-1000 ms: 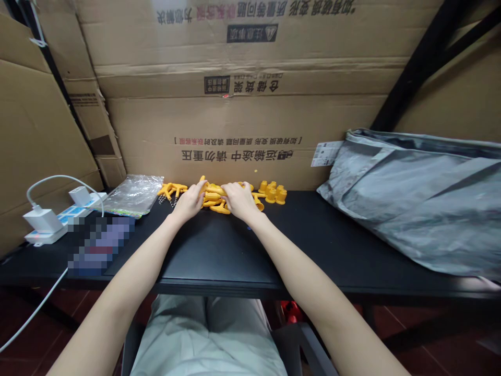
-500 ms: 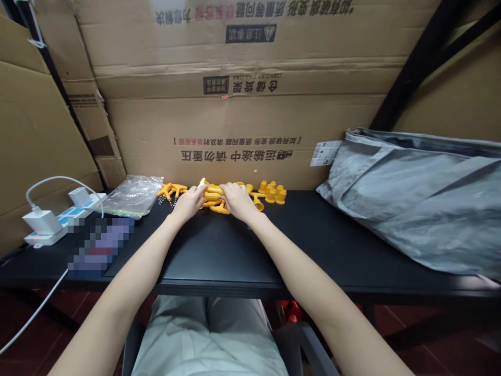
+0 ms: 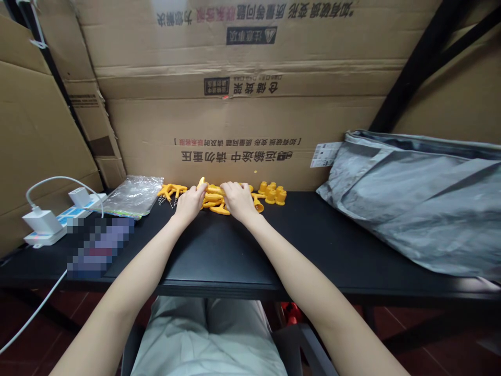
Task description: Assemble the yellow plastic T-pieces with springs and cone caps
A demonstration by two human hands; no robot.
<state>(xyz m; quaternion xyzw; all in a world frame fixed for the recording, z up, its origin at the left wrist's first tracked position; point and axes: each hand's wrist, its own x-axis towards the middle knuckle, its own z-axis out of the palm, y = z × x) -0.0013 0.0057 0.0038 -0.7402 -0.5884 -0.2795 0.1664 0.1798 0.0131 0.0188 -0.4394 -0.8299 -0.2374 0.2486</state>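
Observation:
Both of my hands work at the back of the desk over a pile of yellow plastic parts (image 3: 219, 209). In my left hand (image 3: 190, 202), closed fingers grip a yellow plastic piece (image 3: 201, 182) whose tip pokes up above them. My right hand (image 3: 238, 201) is closed around the other end of a yellow piece (image 3: 215, 189) spanning the gap between the hands. Whether this is one piece or two joined, I cannot tell. Left of my hands lie yellow corkscrews (image 3: 172, 190) with metal spirals. On the right, several yellow cup-shaped parts (image 3: 279, 195) stand grouped together.
A clear plastic bag (image 3: 131, 196) lies on the black desk (image 3: 219, 256) at left, near a white power strip (image 3: 44, 237) with chargers and a blurred-out flat object (image 3: 102, 248). A large grey bag (image 3: 415, 203) fills the right side. Cardboard (image 3: 242, 120) walls the back.
Both hands stay in almost the same place with the yellow piece. The fingers shift only slightly, and the view moves a touch.

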